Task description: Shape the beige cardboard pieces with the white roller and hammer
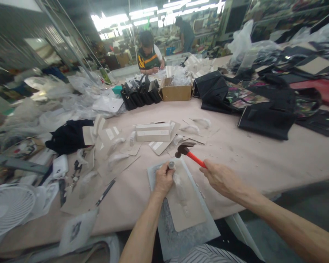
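Note:
My left hand (164, 179) is closed round an upright metal punch (171, 165), whose round top shows above the fingers. Under it lies a beige board panel (188, 213) with a clear plastic strip on it, resting on a grey work slab (175, 241). The punch's lower end is hidden by my hand. In my right hand (218, 177) is a claw hammer (190, 154) with a red handle. The hammer's dark head hangs just above and to the right of the punch, apart from it.
Beige board pieces (153, 133) and plastic strips lie beyond the slab. A cutter knife (105, 192) and white fan (9, 212) are at left. Black bags (139, 93) and a cardboard box (177, 93) stand behind; dark bag parts (265, 120) lie right. A co-worker (149, 54) sits opposite.

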### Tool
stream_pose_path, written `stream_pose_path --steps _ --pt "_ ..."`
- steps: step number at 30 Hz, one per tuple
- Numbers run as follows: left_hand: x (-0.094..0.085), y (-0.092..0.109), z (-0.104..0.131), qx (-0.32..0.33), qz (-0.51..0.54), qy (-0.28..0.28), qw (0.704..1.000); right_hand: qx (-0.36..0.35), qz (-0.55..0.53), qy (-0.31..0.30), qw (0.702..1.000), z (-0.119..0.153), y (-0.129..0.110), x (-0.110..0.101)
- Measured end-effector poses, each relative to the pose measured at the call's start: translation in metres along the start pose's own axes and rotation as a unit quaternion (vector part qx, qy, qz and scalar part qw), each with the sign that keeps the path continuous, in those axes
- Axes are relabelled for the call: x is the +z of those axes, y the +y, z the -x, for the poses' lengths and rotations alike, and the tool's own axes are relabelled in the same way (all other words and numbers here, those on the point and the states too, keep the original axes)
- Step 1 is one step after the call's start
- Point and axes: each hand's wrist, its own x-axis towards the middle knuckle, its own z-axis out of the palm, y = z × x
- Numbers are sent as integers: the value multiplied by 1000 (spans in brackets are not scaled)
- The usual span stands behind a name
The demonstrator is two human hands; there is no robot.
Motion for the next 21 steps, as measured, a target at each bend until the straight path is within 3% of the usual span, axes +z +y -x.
stream_pose_path --steps 4,6,10,13,16,19,21 --pt "0 -2 -1 -4 5 2 1000 77 32 -56 995 -6 18 29" --pt "0 -3 0 -6 5 7 1000 77 56 -26 995 -6 16 38" --pt "1 -4 1 0 9 7 1000 -20 -28 89 995 2 -25 44" --pt "4 -5 -1 -11 33 9 999 -74 -97 18 992 7 -68 54" --pt "3 -8 -9 -89 158 100 978 -62 -90 -50 993 5 -92 71" --pt "-14 -15 -12 -146 275 227 922 -35 -107 -43 993 -1 -90 76" --pt "-31 -20 -7 -145 266 216 928 -15 -141 -14 990 -6 -78 67"
